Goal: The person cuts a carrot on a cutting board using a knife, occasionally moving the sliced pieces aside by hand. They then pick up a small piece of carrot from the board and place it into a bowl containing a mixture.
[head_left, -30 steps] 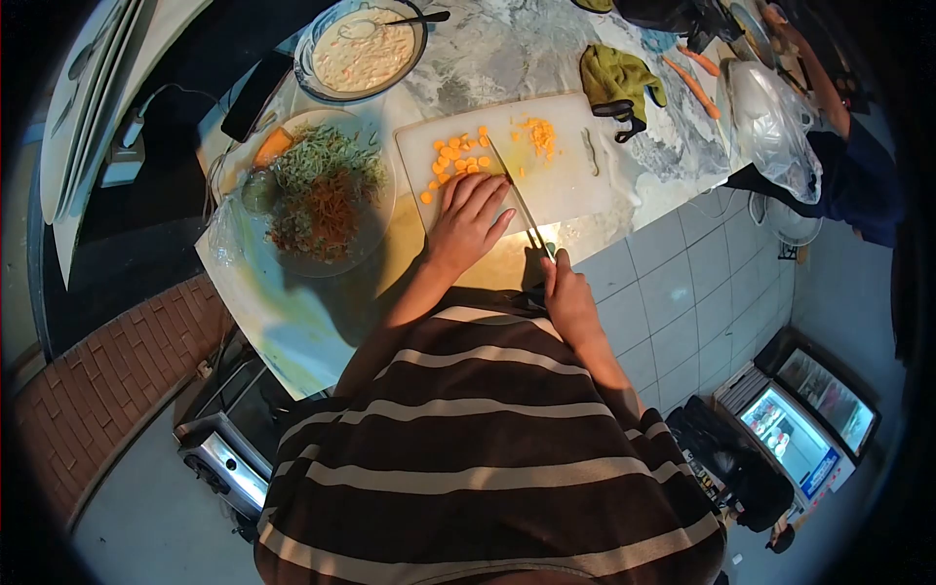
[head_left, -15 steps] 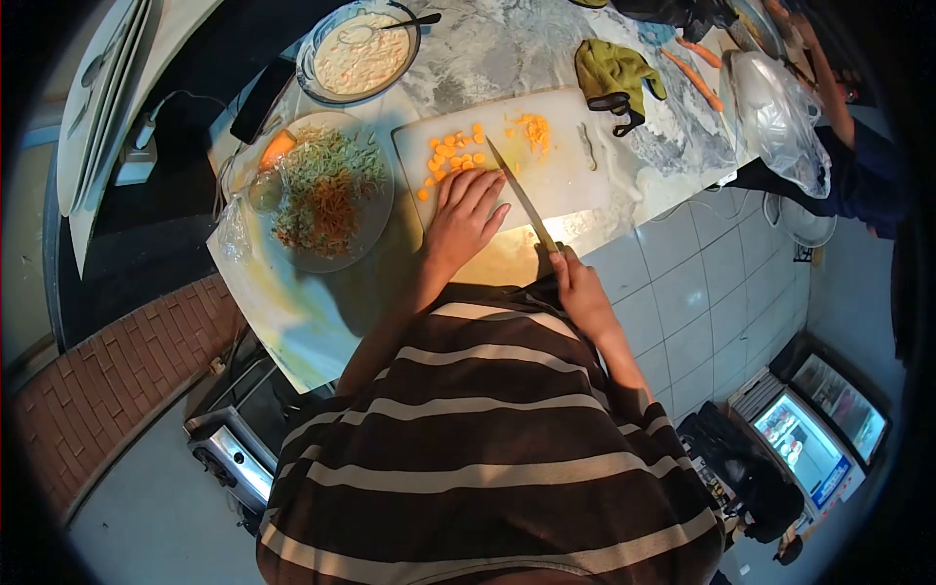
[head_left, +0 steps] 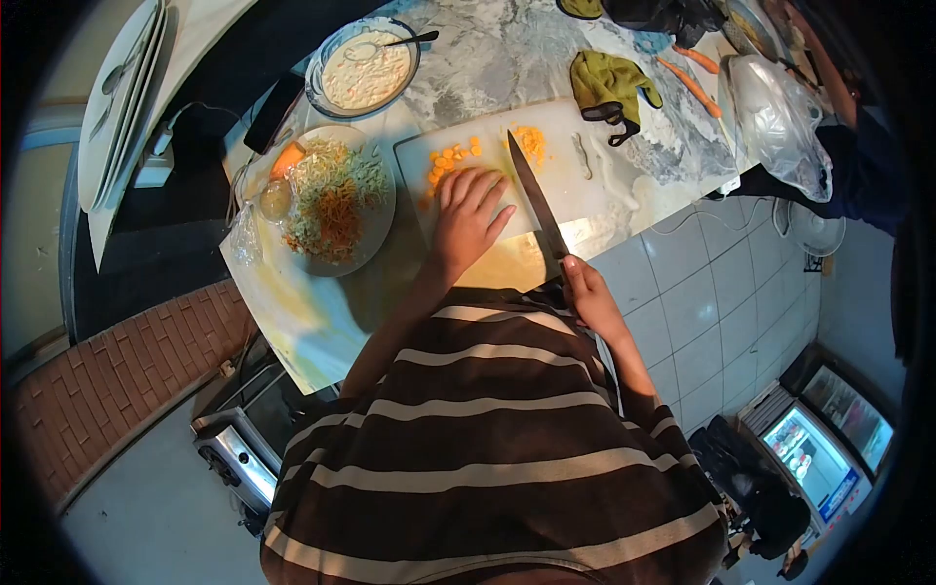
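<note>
My right hand [head_left: 588, 290] is wrapped round the handle of a long kitchen knife [head_left: 534, 190]. Its blade points away from me over the white cutting board [head_left: 575, 200], its tip beside a small pile of finely cut carrot [head_left: 532, 143]. To the left of the blade, my left hand [head_left: 470, 219] rests on the board, fingers close together and bent down, thumb apart. Whatever lies under those fingertips is hidden. Round carrot slices [head_left: 450, 156] are scattered just beyond and beside my left fingers. A thin greenish strip [head_left: 583, 156] lies at the board's right side.
Left of the board stands a plate [head_left: 375, 239] of shredded vegetables. Behind it is a bowl of creamy mixture [head_left: 366, 76] with a spoon. A green cloth item [head_left: 609, 83], whole carrots [head_left: 690, 86] and a plastic bag [head_left: 775, 122] lie right. Another person's arm [head_left: 829, 73] shows at far right.
The knife has swung slightly right and away from my left fingertips, its tip nearer the cut carrot pile. My left hand stays over the slices. The view has shifted a little.
</note>
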A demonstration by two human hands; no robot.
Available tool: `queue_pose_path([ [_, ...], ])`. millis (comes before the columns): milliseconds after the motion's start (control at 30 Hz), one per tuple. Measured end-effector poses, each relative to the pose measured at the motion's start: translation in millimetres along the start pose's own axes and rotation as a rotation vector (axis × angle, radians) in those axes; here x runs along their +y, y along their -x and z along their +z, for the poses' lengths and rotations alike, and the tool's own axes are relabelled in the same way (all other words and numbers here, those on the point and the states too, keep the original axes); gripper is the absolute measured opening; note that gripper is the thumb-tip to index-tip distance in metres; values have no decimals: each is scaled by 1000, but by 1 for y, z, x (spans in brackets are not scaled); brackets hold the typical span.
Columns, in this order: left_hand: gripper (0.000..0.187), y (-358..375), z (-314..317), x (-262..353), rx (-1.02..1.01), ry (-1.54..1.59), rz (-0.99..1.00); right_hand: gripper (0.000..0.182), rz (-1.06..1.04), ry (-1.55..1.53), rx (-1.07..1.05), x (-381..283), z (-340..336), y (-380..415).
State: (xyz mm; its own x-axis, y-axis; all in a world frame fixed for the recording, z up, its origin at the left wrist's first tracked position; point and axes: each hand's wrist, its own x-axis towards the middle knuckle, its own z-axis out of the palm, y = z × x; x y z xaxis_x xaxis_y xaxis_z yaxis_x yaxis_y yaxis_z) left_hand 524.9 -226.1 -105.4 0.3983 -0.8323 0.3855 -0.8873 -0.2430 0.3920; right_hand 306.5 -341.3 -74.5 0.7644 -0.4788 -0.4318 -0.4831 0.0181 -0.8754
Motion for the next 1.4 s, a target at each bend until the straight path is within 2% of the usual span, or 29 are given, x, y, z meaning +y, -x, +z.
queue_pose_path([
  [33,37,-5,2,-2,45,40,-22,46,228,-187,-148,-11,-5,2],
  [133,34,-15,4,-3,75,59,-78,47,325,-268,-186,-15,-12,0],
  [167,33,-17,5,-4,60,36,-117,47,324,-268,-183,-15,-14,0],
  [267,30,-26,11,-10,78,-37,-71,48,346,-331,-203,-14,-19,0],
  [500,23,-58,25,-28,39,18,-78,48,369,-353,-199,-16,-21,0],
  [567,15,-66,23,-22,121,240,-129,48,367,-377,-192,-19,-21,-1],
  [600,15,-66,27,-17,121,240,-119,47,418,-479,-237,-23,-22,-1],
  [667,15,-58,36,-6,204,1218,-483,47,468,-584,-279,-30,-22,-1],
  [700,15,-55,29,-3,202,1218,-484,47,475,-625,-302,-33,-21,-1],
  [767,22,-50,11,-3,-138,1698,-744,47,485,-662,-331,-37,-18,-2],
  [1000,27,-51,15,-19,-214,1749,-712,48,490,-720,-305,-40,-14,2],
  [1100,25,-59,15,-21,-227,1574,-635,49,495,-725,-235,-38,-14,6],
  [1167,25,-67,21,-28,-226,1302,-575,50,486,-723,-199,-36,-14,9],
  [1300,26,-70,29,-30,-128,1212,-470,49,481,-758,-191,-38,-16,16],
  [1367,25,-71,10,-12,-147,1469,-654,48,483,-781,-205,-39,-15,18],
  [1400,25,-71,7,-8,-147,1471,-652,49,467,-796,-221,-40,-13,18],
])
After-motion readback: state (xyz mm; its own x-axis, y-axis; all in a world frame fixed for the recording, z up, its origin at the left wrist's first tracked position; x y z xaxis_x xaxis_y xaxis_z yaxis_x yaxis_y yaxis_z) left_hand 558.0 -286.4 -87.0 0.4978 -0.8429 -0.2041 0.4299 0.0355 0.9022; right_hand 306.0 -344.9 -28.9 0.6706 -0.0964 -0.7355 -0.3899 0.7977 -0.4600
